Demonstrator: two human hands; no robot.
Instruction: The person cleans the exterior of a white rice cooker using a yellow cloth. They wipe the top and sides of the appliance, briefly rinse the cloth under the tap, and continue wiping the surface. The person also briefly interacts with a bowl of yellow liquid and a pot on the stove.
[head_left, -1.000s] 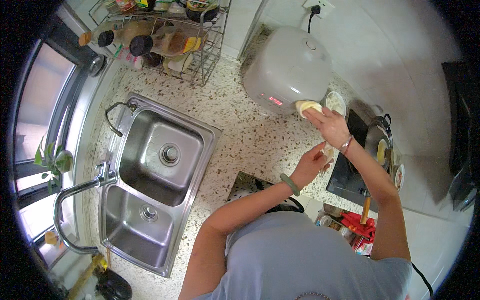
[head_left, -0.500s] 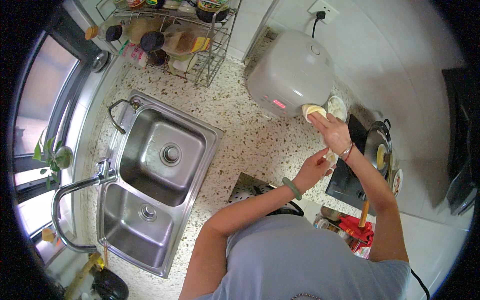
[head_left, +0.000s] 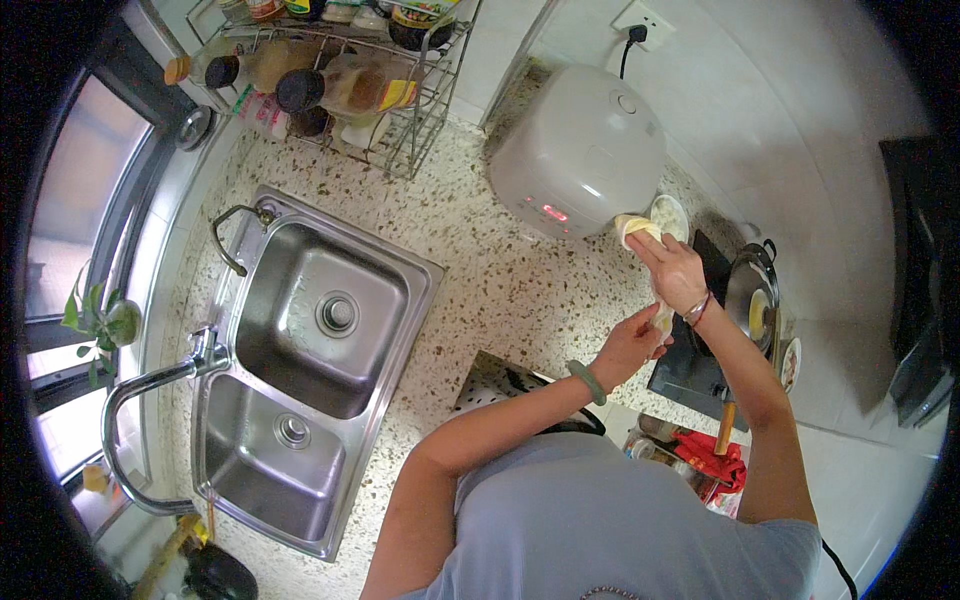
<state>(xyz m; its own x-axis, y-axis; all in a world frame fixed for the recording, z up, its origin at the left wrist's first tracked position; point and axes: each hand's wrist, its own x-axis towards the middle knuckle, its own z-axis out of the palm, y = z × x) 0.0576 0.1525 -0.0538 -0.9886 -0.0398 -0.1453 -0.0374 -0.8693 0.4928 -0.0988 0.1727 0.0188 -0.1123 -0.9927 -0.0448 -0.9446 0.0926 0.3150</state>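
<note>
I stand near a person who works at the speckled counter (head_left: 490, 310) with two bare hands. The right hand (head_left: 678, 280) is stretched forward with its fingers rather straight and close together, and they are on a folded, pale yellow piece of food (head_left: 637, 230); the thumb is hidden, so I cannot tell how firmly it is held. This piece is just in front of the grey cooker (head_left: 580, 150), beside the white bowl (head_left: 685, 212) with pale content. The left hand (head_left: 628, 345) is a little nearer to the body, its fingers curled and partly closed around something pale (head_left: 665, 317); whether this belongs to the same piece, I cannot tell. On the left wrist there is a green bangle (head_left: 587, 382). The cooker shows a red lit display (head_left: 554, 213). To the right, partly behind the right forearm, a dark pan (head_left: 740, 285) stands over the black cooktop (head_left: 675, 372), and a round yellow piece (head_left: 759, 312) lies in it. The steel sink (head_left: 423, 285) is well apart, at the left.
</note>
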